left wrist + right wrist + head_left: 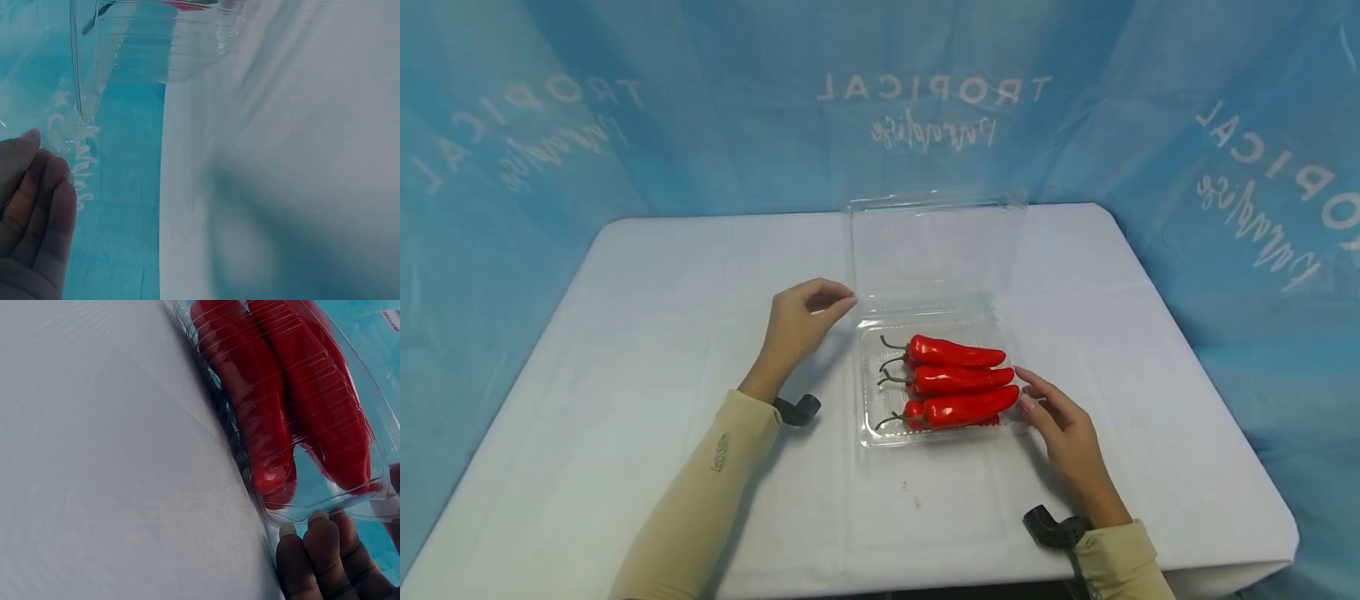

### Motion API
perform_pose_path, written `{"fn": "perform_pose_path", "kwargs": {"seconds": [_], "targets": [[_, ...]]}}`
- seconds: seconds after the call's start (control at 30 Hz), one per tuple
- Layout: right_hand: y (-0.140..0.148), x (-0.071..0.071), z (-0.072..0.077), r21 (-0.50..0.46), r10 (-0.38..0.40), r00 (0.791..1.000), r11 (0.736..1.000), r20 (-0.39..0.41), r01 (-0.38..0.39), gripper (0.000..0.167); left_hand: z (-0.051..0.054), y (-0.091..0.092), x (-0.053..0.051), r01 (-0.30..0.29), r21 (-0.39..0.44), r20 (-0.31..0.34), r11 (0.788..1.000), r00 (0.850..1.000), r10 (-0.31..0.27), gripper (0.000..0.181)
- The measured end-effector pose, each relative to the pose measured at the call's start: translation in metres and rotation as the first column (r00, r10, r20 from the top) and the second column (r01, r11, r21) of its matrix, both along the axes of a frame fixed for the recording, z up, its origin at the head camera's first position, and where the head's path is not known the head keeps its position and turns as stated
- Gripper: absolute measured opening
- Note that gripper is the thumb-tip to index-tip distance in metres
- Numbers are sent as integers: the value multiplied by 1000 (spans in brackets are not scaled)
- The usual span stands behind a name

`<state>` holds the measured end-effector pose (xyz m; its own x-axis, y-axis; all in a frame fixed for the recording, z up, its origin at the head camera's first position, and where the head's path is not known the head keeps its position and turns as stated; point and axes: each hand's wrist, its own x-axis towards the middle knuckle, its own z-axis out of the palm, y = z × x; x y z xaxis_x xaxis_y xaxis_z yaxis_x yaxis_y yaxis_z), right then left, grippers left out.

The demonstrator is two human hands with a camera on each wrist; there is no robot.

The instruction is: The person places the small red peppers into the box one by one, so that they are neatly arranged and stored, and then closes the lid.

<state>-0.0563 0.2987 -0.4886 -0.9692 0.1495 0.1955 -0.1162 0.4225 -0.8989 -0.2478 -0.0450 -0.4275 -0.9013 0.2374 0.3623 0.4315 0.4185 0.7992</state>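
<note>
A clear plastic clamshell container (874,417) sits near the middle of the table, its lid (932,258) folded open toward the back. Several shiny red peppers (958,379) with thin green stems lie stacked in the base, stems to the left. My left hand (801,325) is at the lid's left side close to the hinge, thumb and fingertips pinching the thin clear plastic edge. On the other side, my right hand (1063,429) holds the base's right rim. In the right wrist view its fingertips (322,534) touch the outer wall beside the pepper tips.
A white cloth (700,292) covers the table. Blue sheets with mirrored white lettering (936,87) hang behind and along both sides. Each wrist wears a black camera mount (801,410). Small faint marks (910,496) show on the cloth in front of the container.
</note>
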Motion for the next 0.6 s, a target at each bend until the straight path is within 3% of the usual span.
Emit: {"fn": "perform_pose_path", "kwargs": {"seconds": [0.2, 0.4, 0.6], "targets": [[1, -2, -2, 4, -3, 1000, 1000, -6, 3, 42, -4, -7, 13, 42, -37, -120, 998, 992, -46, 9], [4, -3, -3, -55, 14, 1000, 998, -5, -15, 42, -5, -10, 25, 79, -132, -250, 988, 962, -110, 11], [8, -4, -3, -229, 20, 999, 973, 25, -14, 48, -14, -14, 39, 66, -266, -349, 962, 923, -160, 18]]}}
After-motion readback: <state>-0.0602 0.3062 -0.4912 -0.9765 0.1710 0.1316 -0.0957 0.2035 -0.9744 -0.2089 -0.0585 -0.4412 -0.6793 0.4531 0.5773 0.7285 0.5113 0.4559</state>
